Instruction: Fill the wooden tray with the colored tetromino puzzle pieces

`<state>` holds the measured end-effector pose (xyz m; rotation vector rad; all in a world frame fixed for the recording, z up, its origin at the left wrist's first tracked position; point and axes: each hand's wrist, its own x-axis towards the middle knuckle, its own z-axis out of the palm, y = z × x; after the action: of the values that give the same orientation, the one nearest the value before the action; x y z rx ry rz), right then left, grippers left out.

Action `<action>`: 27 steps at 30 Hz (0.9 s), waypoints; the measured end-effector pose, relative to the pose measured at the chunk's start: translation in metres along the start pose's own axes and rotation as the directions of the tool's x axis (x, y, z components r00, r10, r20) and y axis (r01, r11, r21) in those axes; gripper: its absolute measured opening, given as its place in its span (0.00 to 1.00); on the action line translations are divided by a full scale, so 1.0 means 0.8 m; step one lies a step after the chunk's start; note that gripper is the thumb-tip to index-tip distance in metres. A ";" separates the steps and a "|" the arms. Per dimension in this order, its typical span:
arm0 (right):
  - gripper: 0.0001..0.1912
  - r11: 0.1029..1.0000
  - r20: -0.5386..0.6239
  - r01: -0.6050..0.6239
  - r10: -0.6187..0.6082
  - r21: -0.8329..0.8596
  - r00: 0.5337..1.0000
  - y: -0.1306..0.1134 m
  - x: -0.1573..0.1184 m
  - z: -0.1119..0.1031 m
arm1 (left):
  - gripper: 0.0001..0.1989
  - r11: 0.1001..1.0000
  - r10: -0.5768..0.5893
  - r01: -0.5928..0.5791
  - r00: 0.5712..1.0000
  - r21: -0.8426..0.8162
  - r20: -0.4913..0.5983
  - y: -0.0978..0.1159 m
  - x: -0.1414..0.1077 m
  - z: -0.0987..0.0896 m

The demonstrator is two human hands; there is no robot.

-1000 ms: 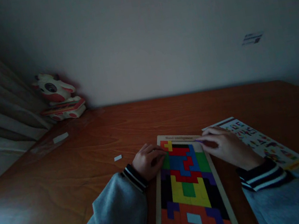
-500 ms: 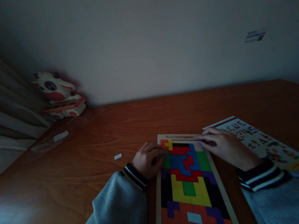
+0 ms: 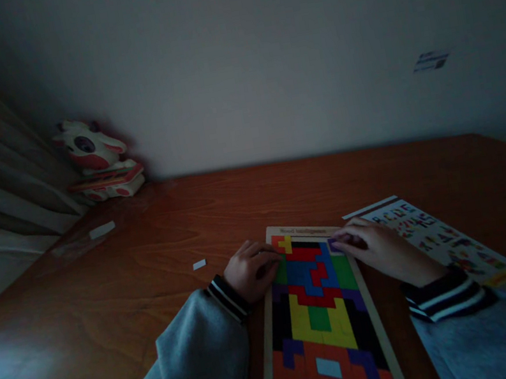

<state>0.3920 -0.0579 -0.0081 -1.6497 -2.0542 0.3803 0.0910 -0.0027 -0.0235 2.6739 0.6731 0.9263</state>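
Observation:
A wooden tray puzzle filled with coloured blocks lies in front of me. My left hand rests on its upper left edge, fingers curled together, fingertips at a green block; whether they hold anything is hidden. At the upper right corner my right hand pinches a small purple piece over a pale gap, above the green block on the right side. Near the tray's bottom, a pale rectangular gap shows among orange blocks.
A printed sheet with coloured figures lies right of the tray, partly under my right forearm. A cow figure stands at the table's back left. White scraps lie on the wooden table, left of my left hand.
My right hand has moved slightly down and left with the purple piece, which now sits lower over the corner gap. My left hand has not visibly moved.

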 end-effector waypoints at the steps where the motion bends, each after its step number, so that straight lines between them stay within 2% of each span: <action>1: 0.12 1.000 0.011 -0.015 0.015 0.017 1.000 0.001 0.000 0.001 | 0.09 1.000 0.001 -0.001 1.000 -0.001 0.000 0.001 0.000 0.000; 8: 0.13 0.998 0.050 -0.020 0.017 0.061 0.999 0.004 0.000 0.005 | 0.09 1.000 -0.006 0.006 1.000 -0.012 0.002 0.002 0.001 0.000; 11: 0.13 0.999 0.032 -0.004 0.002 0.041 0.999 0.007 0.001 0.004 | 0.09 1.000 -0.006 0.006 1.000 -0.011 -0.002 0.001 0.000 0.000; 20: 0.13 1.000 -0.178 0.019 -0.019 -0.003 0.984 0.025 0.006 0.014 | 0.10 0.999 -0.023 0.024 0.999 0.034 -0.026 -0.002 -0.001 -0.003; 23: 0.13 0.998 -0.256 0.037 -0.050 -0.056 0.965 0.026 0.007 0.023 | 0.11 0.992 -0.059 0.067 0.995 0.104 -0.081 -0.009 -0.012 -0.014; 27: 0.13 0.992 -0.289 0.079 -0.105 -0.101 0.951 0.026 0.006 0.032 | 0.12 0.946 -0.138 0.171 0.981 0.274 -0.139 -0.037 -0.049 -0.043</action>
<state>0.3948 -0.0465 -0.0393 -1.5470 -1.9363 0.0082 0.0317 0.0062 -0.0278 2.7718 1.1045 1.0190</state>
